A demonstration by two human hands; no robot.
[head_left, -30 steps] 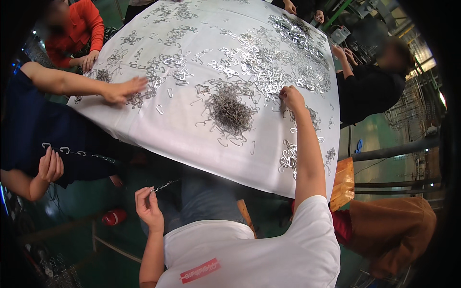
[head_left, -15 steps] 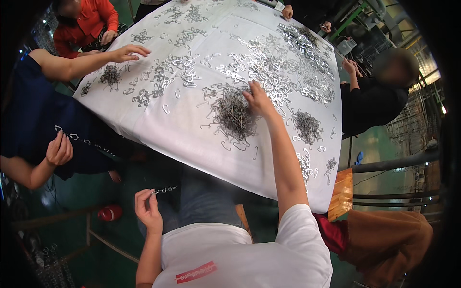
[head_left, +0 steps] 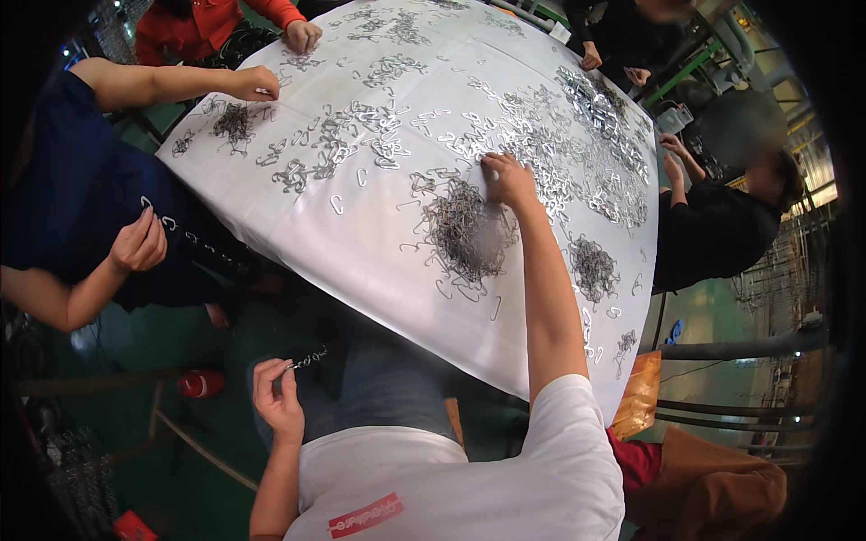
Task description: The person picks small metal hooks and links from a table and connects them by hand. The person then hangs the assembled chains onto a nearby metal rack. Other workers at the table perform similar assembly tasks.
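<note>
Low in front of my body, my left hand (head_left: 280,398) pinches the end of a short chain of metal links (head_left: 311,357) between thumb and fingers; the chain sticks out to the right. My right hand (head_left: 512,183) reaches over the white-covered table (head_left: 361,261). Its fingers are curled down at the edge of the bright, shiny C-shaped metal hooks (head_left: 550,180), and what the fingertips hold, if anything, is hidden. Just below and left of that hand lies a dense heap of darker thin wire hooks (head_left: 465,236).
Several co-workers surround the table. At the left, a co-worker's hand (head_left: 140,242) holds a hanging chain and the other hand (head_left: 257,84) is over the table. Smaller hook heaps (head_left: 594,269) lie right and left. A red object (head_left: 202,382) rests on the floor.
My right hand's fingers have curled in at the hooks; before, they were apart. My left hand still holds its chain. The left co-worker's outstretched hand has closed, and the view has shifted slightly.
</note>
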